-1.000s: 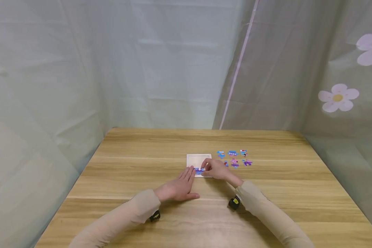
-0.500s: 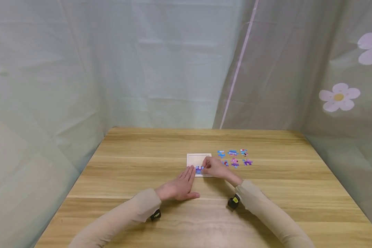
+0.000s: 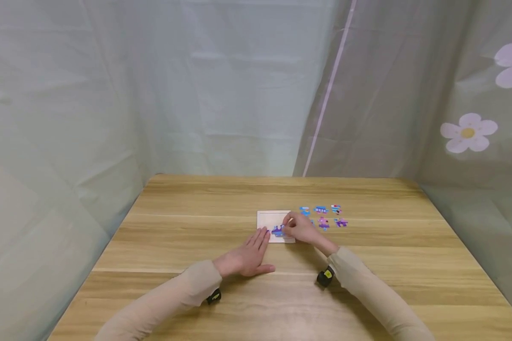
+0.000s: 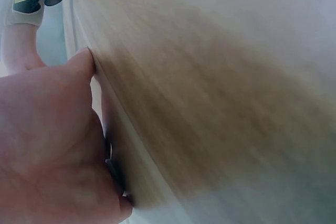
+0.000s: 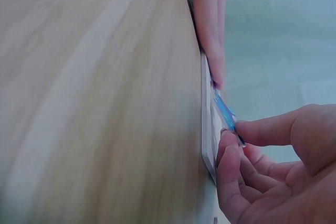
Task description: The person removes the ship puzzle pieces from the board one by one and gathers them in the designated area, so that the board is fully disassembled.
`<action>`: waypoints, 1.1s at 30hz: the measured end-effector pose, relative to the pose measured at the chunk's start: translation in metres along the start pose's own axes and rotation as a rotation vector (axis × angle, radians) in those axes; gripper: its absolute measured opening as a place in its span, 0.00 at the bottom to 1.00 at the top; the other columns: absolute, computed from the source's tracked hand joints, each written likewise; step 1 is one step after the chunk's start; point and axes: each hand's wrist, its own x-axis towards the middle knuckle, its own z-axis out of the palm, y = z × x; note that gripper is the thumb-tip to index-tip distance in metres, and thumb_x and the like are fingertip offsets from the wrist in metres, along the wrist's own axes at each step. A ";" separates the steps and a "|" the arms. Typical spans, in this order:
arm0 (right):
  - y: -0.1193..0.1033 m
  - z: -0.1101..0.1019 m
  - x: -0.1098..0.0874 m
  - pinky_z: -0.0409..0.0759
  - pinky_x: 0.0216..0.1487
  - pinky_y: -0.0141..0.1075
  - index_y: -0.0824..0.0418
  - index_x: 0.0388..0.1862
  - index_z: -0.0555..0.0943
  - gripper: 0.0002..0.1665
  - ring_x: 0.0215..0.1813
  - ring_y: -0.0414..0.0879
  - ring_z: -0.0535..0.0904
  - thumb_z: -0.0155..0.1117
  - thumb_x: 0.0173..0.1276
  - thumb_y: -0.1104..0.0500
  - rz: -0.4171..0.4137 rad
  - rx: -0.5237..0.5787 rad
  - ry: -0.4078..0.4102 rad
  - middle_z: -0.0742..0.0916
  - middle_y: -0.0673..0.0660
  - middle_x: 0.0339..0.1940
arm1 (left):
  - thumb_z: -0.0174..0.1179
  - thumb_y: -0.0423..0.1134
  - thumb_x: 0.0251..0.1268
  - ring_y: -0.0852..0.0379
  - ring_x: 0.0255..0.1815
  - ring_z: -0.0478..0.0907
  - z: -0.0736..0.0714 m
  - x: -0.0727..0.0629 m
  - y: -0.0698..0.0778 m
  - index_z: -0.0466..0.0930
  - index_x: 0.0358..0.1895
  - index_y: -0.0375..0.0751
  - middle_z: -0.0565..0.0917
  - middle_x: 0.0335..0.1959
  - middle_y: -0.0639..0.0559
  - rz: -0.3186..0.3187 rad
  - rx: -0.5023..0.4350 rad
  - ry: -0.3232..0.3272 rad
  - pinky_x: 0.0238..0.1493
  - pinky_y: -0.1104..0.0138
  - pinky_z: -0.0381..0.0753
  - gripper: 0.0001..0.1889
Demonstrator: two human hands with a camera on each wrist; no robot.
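A small pale puzzle tray with a thin outline lies flat on the wooden table. My left hand rests with straight fingers on its left side, and a bit of purple shows beside the fingertips. Between thumb and fingers of my right hand is a blue and purple jigsaw piece, over the lower part of the tray. In the right wrist view the piece is tilted, its far end close to the left fingertips. What lies under the left fingers is hidden.
Several loose jigsaw pieces lie in two rows right of the tray; my right hand partly covers the nearest. Pale curtains surround the wooden table. A black wrist camera hangs under the right sleeve.
The held piece has shifted right and up from the tray's bottom row and now tilts. My right hand moved slightly right with it; the left hand stayed in place.
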 end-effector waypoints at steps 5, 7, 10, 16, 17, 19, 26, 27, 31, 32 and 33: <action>0.000 -0.006 -0.003 0.72 0.25 0.29 0.65 0.38 0.76 0.05 0.24 0.41 0.75 0.62 0.64 0.67 0.039 0.012 0.010 0.84 0.56 0.24 | 0.43 0.65 0.71 0.39 0.80 0.39 0.007 0.005 -0.004 0.41 0.76 0.28 0.41 0.78 0.32 0.001 0.012 0.004 0.78 0.53 0.48 0.48; 0.002 -0.009 -0.004 0.71 0.24 0.29 0.64 0.38 0.76 0.05 0.24 0.41 0.74 0.62 0.65 0.66 0.050 0.013 0.020 0.83 0.55 0.23 | 0.42 0.66 0.70 0.40 0.80 0.37 0.012 0.008 -0.007 0.39 0.76 0.29 0.40 0.79 0.33 -0.002 0.018 0.011 0.78 0.53 0.47 0.49; 0.005 -0.013 -0.006 0.72 0.25 0.30 0.65 0.39 0.76 0.05 0.24 0.41 0.75 0.62 0.65 0.65 0.042 0.018 0.027 0.83 0.56 0.24 | 0.41 0.68 0.69 0.41 0.80 0.37 0.018 0.011 -0.010 0.39 0.77 0.31 0.39 0.79 0.35 -0.012 0.011 0.030 0.78 0.51 0.48 0.49; 0.008 -0.021 -0.010 0.82 0.31 0.35 0.68 0.41 0.76 0.07 0.29 0.45 0.80 0.61 0.67 0.66 0.026 0.055 0.016 0.86 0.61 0.29 | 0.40 0.69 0.69 0.42 0.80 0.37 0.021 0.010 -0.010 0.38 0.77 0.33 0.38 0.79 0.37 -0.021 0.015 0.030 0.77 0.50 0.50 0.50; 0.008 -0.023 -0.011 0.82 0.31 0.35 0.68 0.41 0.76 0.07 0.28 0.46 0.80 0.61 0.67 0.66 0.018 0.056 0.017 0.86 0.62 0.29 | 0.40 0.69 0.69 0.42 0.80 0.37 0.020 0.009 -0.009 0.38 0.77 0.33 0.38 0.79 0.37 -0.022 0.018 0.027 0.77 0.50 0.50 0.49; 0.008 -0.025 -0.013 0.82 0.30 0.36 0.69 0.41 0.76 0.07 0.28 0.46 0.80 0.60 0.67 0.67 0.008 0.056 0.019 0.86 0.62 0.28 | 0.40 0.67 0.70 0.42 0.80 0.37 0.016 0.006 -0.007 0.38 0.77 0.32 0.39 0.79 0.36 -0.021 0.024 0.017 0.77 0.50 0.50 0.49; 0.013 -0.033 -0.019 0.80 0.29 0.34 0.68 0.42 0.75 0.07 0.28 0.45 0.80 0.60 0.67 0.66 0.042 0.074 0.040 0.86 0.60 0.28 | 0.42 0.66 0.70 0.41 0.80 0.39 0.006 0.000 -0.003 0.39 0.77 0.31 0.41 0.79 0.36 -0.014 0.006 0.011 0.77 0.50 0.52 0.48; 0.014 -0.034 -0.019 0.80 0.29 0.34 0.68 0.43 0.75 0.08 0.28 0.45 0.80 0.59 0.68 0.66 0.046 0.070 0.043 0.86 0.60 0.28 | 0.41 0.67 0.70 0.41 0.80 0.39 0.007 0.001 -0.004 0.38 0.77 0.31 0.40 0.79 0.36 -0.011 0.010 0.012 0.77 0.50 0.51 0.48; 0.018 -0.038 -0.020 0.79 0.29 0.34 0.66 0.44 0.75 0.09 0.28 0.44 0.80 0.60 0.68 0.64 0.065 0.050 0.049 0.86 0.59 0.29 | 0.38 0.68 0.70 0.42 0.80 0.37 0.015 0.006 -0.008 0.36 0.77 0.33 0.38 0.80 0.37 -0.009 0.027 0.024 0.77 0.50 0.50 0.49; 0.018 -0.039 -0.020 0.78 0.29 0.34 0.66 0.44 0.76 0.09 0.28 0.44 0.80 0.60 0.68 0.64 0.070 0.043 0.050 0.86 0.59 0.29 | 0.37 0.69 0.70 0.42 0.80 0.36 0.018 0.008 -0.009 0.36 0.77 0.33 0.37 0.80 0.37 -0.009 0.030 0.026 0.77 0.50 0.50 0.49; 0.019 -0.040 -0.020 0.78 0.28 0.33 0.66 0.44 0.76 0.08 0.28 0.44 0.80 0.60 0.68 0.63 0.075 0.043 0.050 0.86 0.59 0.29 | 0.38 0.69 0.69 0.42 0.80 0.36 0.021 0.009 -0.010 0.36 0.77 0.33 0.37 0.80 0.38 -0.010 0.029 0.030 0.77 0.50 0.50 0.49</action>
